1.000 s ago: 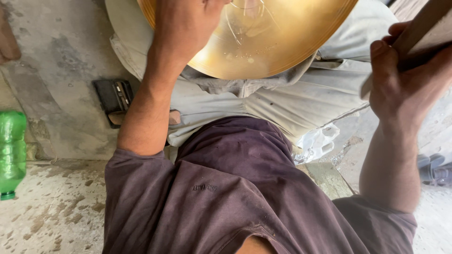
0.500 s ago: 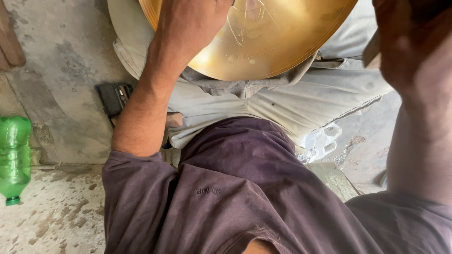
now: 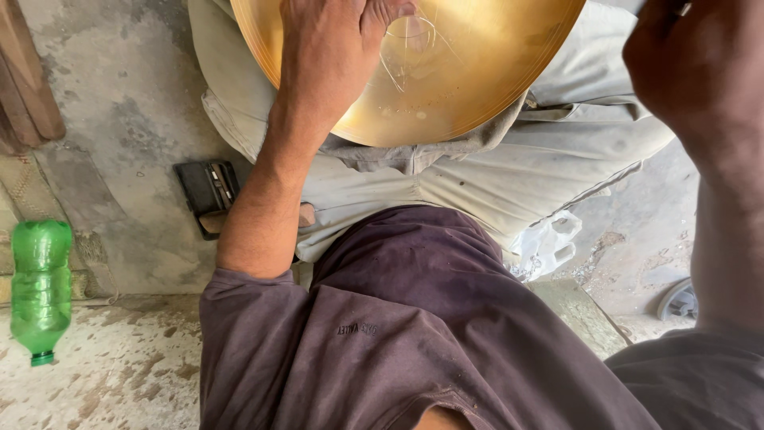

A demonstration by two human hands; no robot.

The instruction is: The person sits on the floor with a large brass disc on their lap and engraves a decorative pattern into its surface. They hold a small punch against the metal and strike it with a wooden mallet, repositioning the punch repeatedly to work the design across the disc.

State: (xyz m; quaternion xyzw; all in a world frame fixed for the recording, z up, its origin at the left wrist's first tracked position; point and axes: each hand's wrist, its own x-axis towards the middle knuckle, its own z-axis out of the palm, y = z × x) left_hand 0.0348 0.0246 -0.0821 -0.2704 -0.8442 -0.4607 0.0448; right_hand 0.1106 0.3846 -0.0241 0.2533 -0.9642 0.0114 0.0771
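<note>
Nearest the camera, at the bottom of the frame, is the person's faded purple cotton shirt (image 3: 414,334), its sleeves filling the lower centre and lower right. Beyond it, across the middle, lie the pale beige cloth trousers (image 3: 493,175) of the person's lap.

From the left sleeve the bare forearm runs up to the left hand (image 3: 334,48) at the upper centre, which lies flat with its fingers spread on the round, shiny golden brass dish (image 3: 477,72). The dish rests on the lap at the top of the frame, its lower rim touching the trousers; the hand presses on it rather than closing round it.

The right hand (image 3: 692,72), at the upper right, is raised close to the lens and looks curled into a fist; whether it holds anything cannot be told, since the top edge cuts it off.

Farther off, on the stained concrete floor (image 3: 119,382), a green plastic bottle (image 3: 40,287) lies at the lower left, well apart from the hands. A small black case (image 3: 208,191) sits just beside the left forearm, and a crumpled white plastic bag (image 3: 549,243) lies right of centre.
</note>
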